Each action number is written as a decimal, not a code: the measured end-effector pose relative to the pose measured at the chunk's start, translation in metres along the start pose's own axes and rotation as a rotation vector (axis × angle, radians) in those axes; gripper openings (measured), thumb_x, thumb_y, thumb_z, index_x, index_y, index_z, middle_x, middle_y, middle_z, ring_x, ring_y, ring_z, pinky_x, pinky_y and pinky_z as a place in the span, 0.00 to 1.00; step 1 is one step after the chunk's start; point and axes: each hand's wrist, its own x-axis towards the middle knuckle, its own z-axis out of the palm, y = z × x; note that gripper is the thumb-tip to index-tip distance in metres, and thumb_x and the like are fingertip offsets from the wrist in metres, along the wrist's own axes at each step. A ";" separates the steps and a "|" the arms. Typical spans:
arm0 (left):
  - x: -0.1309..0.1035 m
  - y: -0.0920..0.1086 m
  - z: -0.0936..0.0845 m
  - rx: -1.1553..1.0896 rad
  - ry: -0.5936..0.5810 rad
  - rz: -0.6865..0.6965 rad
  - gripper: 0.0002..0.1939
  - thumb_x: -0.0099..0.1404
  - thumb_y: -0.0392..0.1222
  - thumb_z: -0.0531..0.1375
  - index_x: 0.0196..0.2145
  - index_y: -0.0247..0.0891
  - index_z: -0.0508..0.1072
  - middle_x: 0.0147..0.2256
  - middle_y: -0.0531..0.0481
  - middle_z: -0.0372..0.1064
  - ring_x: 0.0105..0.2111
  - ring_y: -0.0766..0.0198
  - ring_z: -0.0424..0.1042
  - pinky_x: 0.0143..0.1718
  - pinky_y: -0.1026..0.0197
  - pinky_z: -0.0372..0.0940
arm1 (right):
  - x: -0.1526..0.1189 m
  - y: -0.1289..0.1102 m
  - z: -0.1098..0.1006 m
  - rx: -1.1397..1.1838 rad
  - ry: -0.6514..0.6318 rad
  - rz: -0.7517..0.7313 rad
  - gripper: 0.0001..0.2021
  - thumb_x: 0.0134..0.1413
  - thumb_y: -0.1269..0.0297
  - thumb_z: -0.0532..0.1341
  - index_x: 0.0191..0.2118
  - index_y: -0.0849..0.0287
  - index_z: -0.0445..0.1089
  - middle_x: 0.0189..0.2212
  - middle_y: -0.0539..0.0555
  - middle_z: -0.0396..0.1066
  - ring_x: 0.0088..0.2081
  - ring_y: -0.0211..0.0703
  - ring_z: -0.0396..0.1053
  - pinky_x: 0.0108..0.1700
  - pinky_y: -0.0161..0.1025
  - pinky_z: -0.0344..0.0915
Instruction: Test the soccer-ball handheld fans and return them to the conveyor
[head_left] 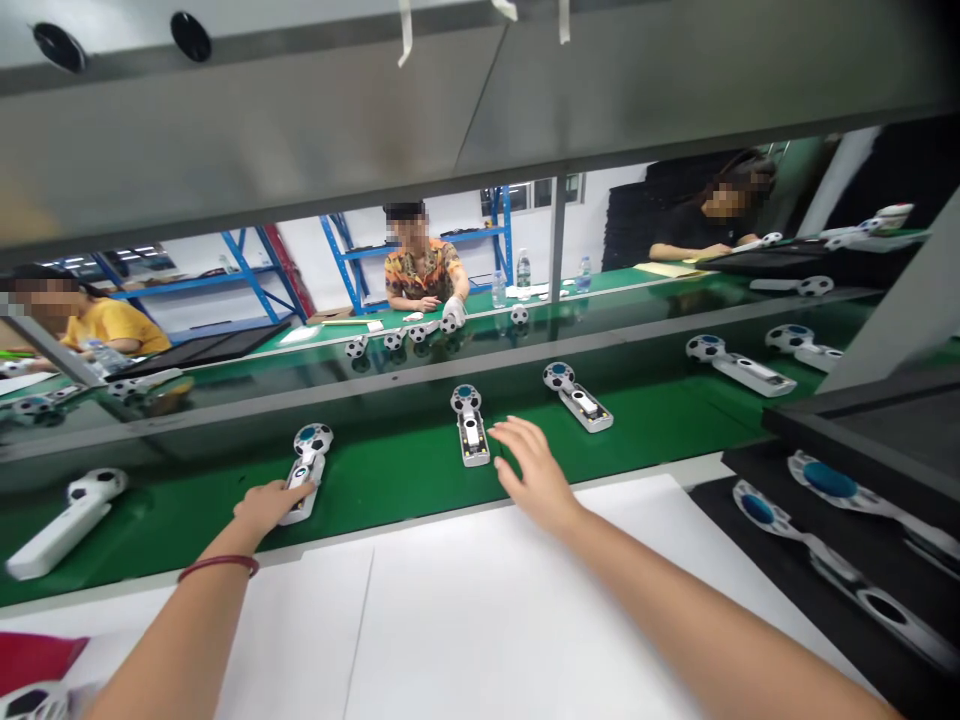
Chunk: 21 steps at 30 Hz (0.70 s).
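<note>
My left hand (274, 503) is closed on the lower part of a white device with a football-patterned head (312, 440), which lies on the green belt (390, 480). A red band circles that wrist. My right hand (529, 465) hovers with fingers apart, just right of an open-cased device (471, 430), holding nothing. Another open-cased device (589, 408) lies up and to the right of it. At the far left lies a closed white device (64, 525).
White sheets (480, 610) cover the near bench. More devices (742, 368) lie on the belt at right; others sit in black trays (705, 510). A metal panel (300, 130) hangs overhead. Across the belt sit several people, one in a patterned shirt (420, 272).
</note>
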 end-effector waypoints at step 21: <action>-0.218 0.125 0.107 -0.954 -0.444 0.364 0.32 0.54 0.41 0.58 0.56 0.38 0.56 0.55 0.42 0.54 0.54 0.51 0.54 0.52 0.55 0.53 | -0.011 -0.031 -0.008 0.368 -0.056 0.154 0.17 0.56 0.65 0.50 0.51 0.50 0.61 0.60 0.52 0.40 0.58 0.47 0.51 0.56 0.45 0.55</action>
